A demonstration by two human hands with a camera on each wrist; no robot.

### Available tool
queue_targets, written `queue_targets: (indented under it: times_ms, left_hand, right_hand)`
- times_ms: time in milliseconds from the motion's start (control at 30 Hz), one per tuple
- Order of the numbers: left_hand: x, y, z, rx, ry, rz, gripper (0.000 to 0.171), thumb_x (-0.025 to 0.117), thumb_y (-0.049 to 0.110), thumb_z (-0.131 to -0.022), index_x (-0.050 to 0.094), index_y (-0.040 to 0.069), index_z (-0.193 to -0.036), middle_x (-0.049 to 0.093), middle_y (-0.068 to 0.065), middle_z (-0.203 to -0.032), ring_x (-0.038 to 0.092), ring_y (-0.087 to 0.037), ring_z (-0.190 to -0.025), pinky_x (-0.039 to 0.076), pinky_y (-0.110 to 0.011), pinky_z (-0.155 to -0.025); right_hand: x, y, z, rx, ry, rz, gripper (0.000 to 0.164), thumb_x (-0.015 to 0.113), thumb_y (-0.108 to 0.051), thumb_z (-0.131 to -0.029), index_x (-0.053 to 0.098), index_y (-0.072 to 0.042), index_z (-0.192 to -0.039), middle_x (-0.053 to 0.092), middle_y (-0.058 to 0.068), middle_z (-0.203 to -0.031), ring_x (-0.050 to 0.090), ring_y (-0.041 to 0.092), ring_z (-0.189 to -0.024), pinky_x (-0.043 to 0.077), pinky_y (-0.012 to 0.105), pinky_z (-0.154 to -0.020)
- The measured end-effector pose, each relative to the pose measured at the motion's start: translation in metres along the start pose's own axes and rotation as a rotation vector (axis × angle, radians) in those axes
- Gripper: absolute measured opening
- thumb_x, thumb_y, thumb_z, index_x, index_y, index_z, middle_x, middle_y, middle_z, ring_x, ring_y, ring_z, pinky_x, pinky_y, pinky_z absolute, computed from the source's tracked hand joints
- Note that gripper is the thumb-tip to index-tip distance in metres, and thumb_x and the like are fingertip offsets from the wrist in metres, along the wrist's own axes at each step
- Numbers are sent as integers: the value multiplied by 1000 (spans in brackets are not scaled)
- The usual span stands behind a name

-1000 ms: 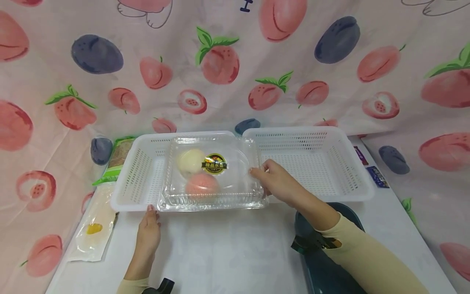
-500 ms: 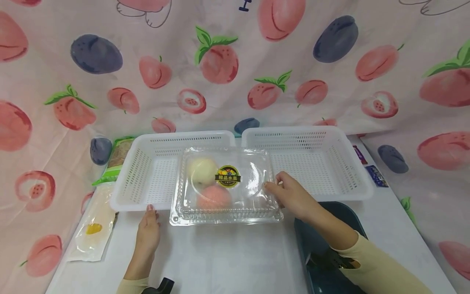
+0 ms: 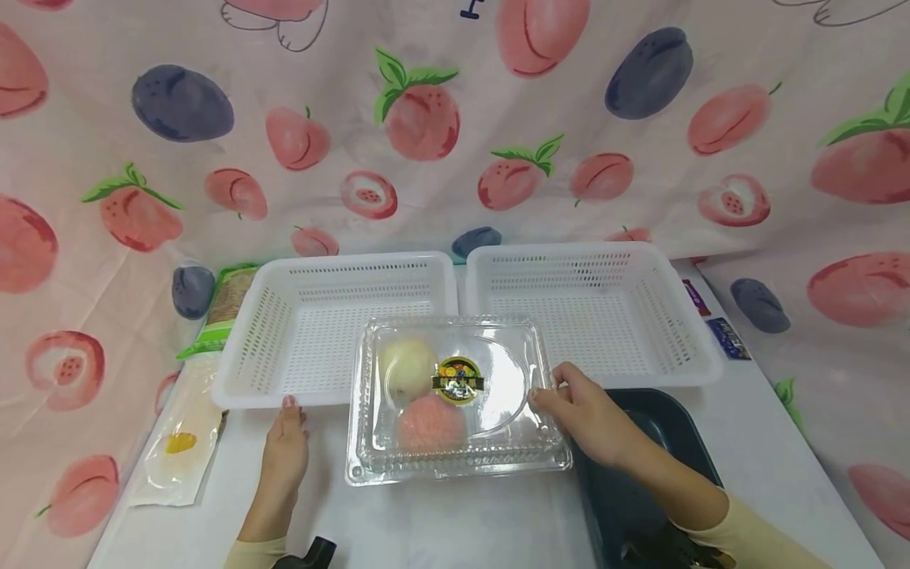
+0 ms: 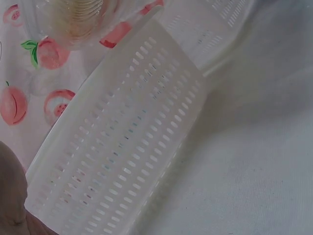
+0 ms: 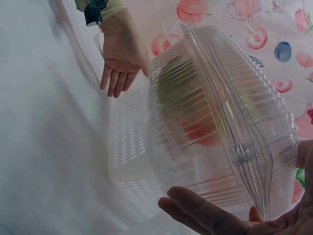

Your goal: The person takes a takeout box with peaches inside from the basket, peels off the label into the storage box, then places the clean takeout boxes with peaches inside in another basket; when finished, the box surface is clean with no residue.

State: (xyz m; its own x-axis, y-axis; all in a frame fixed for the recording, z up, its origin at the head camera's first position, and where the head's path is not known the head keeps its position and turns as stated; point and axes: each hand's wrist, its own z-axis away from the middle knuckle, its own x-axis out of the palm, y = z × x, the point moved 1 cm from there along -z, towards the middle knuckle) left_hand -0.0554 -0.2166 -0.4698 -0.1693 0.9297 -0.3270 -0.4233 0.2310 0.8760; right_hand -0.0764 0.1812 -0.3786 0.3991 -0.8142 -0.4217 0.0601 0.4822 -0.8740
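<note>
My right hand (image 3: 593,419) grips the right edge of a clear plastic clamshell box (image 3: 498,431), its thumb on the lid and its fingers underneath. The box is closed and held up in front of two white baskets. Inside lie a pale yellow-green round fruit (image 3: 407,367) and a reddish round fruit (image 3: 430,424); a black round label (image 3: 458,381) is on the lid. My left hand (image 3: 284,454) touches the front rim of the left white basket (image 3: 284,395) with the thumb. In the right wrist view the left hand's fingers (image 5: 116,81) look straight.
A second white basket (image 3: 597,371) stands at right. Near it are a dark blue bin (image 3: 647,403) and two small packets, purple (image 3: 696,298) and blue (image 3: 728,338). At left lie a green-edged bag (image 3: 229,304) and a pale packet (image 3: 181,427). Behind hangs a fruit-print cloth (image 3: 426,213).
My right hand has brought the clear box from over the left basket toward the front and right, past the basket rims. The left hand has stayed at the left basket's rim.
</note>
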Motion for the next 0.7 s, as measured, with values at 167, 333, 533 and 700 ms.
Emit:
queue_targets:
  times_ms: [167, 333, 533, 700]
  left_hand:
    - [0, -1, -2, 3, -11, 8, 83, 3, 55, -109, -1, -8, -163, 1, -33, -170, 9, -50, -158, 20, -60, -126]
    - [0, -1, -2, -4, -13, 24, 81, 4, 53, -110, -1, -8, -163, 0, -32, -171, 8, -48, -159, 20, -59, -127]
    - [-1, -1, -2, -16, -19, 27, 81, 4, 54, -111, 0, -8, -163, 1, -33, -170, 9, -49, -159, 19, -59, -127]
    - [-1, -1, -2, -10, -28, 21, 81, 3, 54, -110, -2, -6, -164, -1, -31, -171, 9, -50, -158, 20, -60, -127]
  right_hand:
    - [3, 8, 9, 4, -12, -10, 33, 59, -32, -106, 46, -1, -111, 38, -3, -64, 29, 7, -51, 24, 22, -46]
    - [5, 15, 20, 4, -37, -48, 38, 60, -30, -107, 46, 4, -120, 50, 0, -70, 44, 7, -57, 40, 22, -49]
    - [6, 23, 32, -34, -108, -162, 42, 58, -23, -108, 41, 8, -131, 70, 10, -89, 69, 14, -78, 62, 33, -67]
    - [9, 31, 40, -32, -122, -176, 39, 58, -21, -108, 42, 8, -128, 66, 7, -84, 65, 10, -73, 60, 31, -62]
